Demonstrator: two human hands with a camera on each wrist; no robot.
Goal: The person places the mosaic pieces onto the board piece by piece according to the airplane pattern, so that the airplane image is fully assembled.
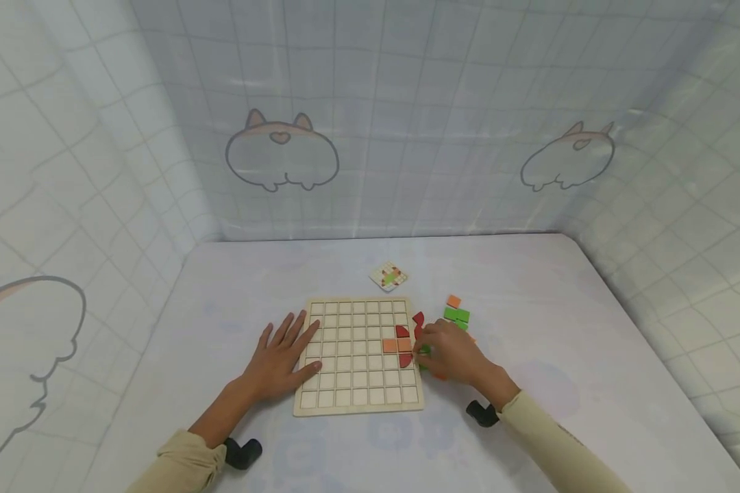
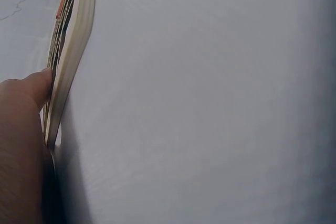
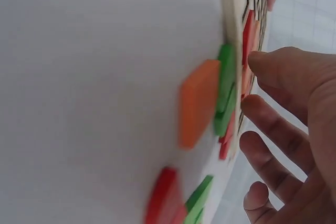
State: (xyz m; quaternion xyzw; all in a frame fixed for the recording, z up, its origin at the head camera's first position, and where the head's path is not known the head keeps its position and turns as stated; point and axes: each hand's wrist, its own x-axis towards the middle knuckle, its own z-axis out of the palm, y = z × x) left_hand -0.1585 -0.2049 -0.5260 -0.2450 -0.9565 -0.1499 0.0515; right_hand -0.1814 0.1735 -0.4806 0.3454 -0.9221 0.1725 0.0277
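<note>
My left hand [image 1: 274, 363] lies spread on the left side of a pale wooden grid board [image 1: 345, 370], its thumb and fingertips resting over the edge squares. At the board's right edge is my right hand [image 1: 453, 352], fingers bent and fingertips close to the set pieces. In the right wrist view its thumb [image 3: 278, 64] and forefinger stand apart, with no piece visible between them. Two orange squares [image 1: 390, 346] sit side by side in the grid. A red quarter-round piece [image 1: 403, 331] lies above the right one, and another red piece [image 1: 405, 360] below it.
Loose green pieces [image 1: 456, 314], an orange square [image 1: 453, 300] and red pieces [image 1: 418, 318] lie right of the board, some partly hidden by my right hand. Behind the board lies a small pattern card [image 1: 389, 276]. Patterned curtains [image 1: 407, 137] enclose the white table.
</note>
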